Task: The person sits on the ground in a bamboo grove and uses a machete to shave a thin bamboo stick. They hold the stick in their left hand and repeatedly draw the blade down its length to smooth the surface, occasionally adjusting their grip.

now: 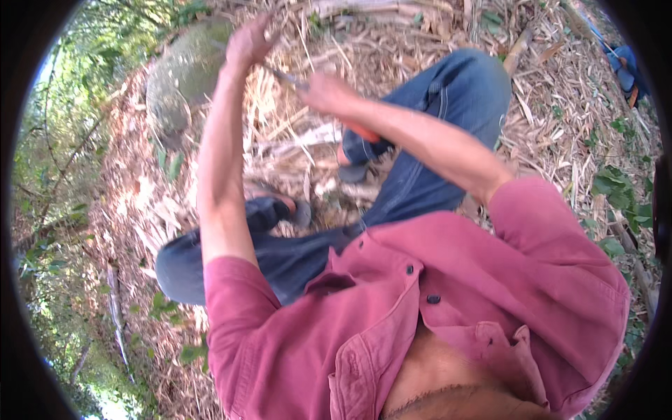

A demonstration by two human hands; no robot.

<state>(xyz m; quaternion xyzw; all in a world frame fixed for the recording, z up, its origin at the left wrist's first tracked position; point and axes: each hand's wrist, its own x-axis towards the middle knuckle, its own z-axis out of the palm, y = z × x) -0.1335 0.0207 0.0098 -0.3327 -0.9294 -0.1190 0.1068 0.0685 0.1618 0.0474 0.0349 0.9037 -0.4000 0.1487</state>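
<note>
My left hand (248, 45) is raised at the upper left, in front of a large rounded stone. Its fingers are blurred but look apart, and I see nothing held in them. My right hand (329, 93) is closed around a thin, dark, blade-like tool (283, 75). The tool slants from that hand up toward my left wrist; motion blur hides its exact kind. Below my right wrist shows an orange-red piece (362, 131) near my ankle; I cannot tell whether it belongs to the tool. Pale split strips (269, 105) lie on the ground beneath my hands.
The mossy grey-green stone (185, 77) stands at the upper left. My bent legs in blue jeans (448, 105) frame the work spot, with a dark sandal (353, 173) between them. Dry chips and leaves (560, 133) cover the ground. Blue items (626, 70) lie far right; green bushes (63, 175) grow left.
</note>
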